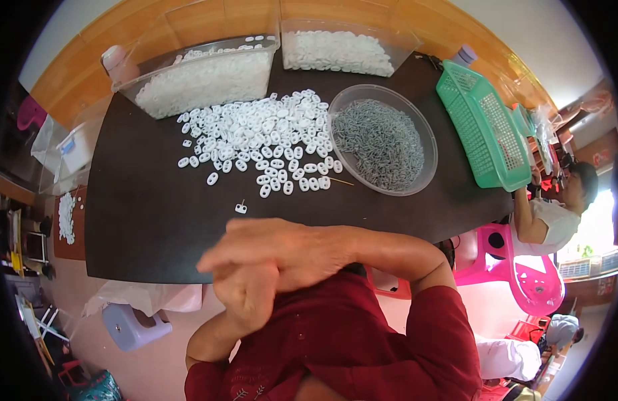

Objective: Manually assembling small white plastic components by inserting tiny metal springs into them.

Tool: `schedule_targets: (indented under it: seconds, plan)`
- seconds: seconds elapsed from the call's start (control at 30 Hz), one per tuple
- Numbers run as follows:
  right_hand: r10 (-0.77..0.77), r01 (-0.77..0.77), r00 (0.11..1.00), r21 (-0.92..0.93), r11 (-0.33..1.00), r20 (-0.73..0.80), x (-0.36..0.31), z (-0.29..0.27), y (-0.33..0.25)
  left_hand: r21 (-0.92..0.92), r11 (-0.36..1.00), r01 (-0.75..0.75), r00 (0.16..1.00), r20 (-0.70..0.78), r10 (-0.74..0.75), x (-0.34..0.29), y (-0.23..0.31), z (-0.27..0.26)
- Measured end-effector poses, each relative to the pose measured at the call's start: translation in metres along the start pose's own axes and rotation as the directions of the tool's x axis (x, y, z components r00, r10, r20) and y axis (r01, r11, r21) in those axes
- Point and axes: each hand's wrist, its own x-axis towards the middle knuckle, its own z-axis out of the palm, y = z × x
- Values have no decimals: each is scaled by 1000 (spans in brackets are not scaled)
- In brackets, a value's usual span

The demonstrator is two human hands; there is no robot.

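My right hand (275,247) lies across the top of my left hand (245,297) at the near table edge; the two touch. The right hand's fingers point left and are smeared by motion. My left hand looks closed beneath it, and whatever may be inside is hidden. Just beyond them, a small white two-holed piece (241,209) lies on the table with a thin metal screw standing up from it. Farther back spreads a pile of white oval two-holed plastic pieces (262,127). Right of the pile, a round clear tub (432,150) holds many grey metal screws (379,144).
Two clear bins (202,83) (339,53) of white pieces stand at the back. A thin brass-coloured stick (340,181) lies by the pile. A green basket (483,127) stands right, near a pink stool (536,287) and a seated person (556,220). A lilac stool (135,327) is lower left.
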Motion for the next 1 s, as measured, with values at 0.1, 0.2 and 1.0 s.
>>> schedule_targets:
  seconds: [0.1, 0.2, 1.0]
  plan:
    - [301, -516, 806, -354, 780, -511, -14, 22, 19, 282, 949, 142, 973, 138, -187, 7, -29, -10]
    - [327, -340, 933, -71, 938, -151, -17, 3, 23, 249, 968, 16, 991, 127, -49, 4, -14, 2]
    - [420, -394, 907, 297, 870, -29, 0, -4, 12, 339, 935, 108, 985, 90, -146, 23, -25, -13]
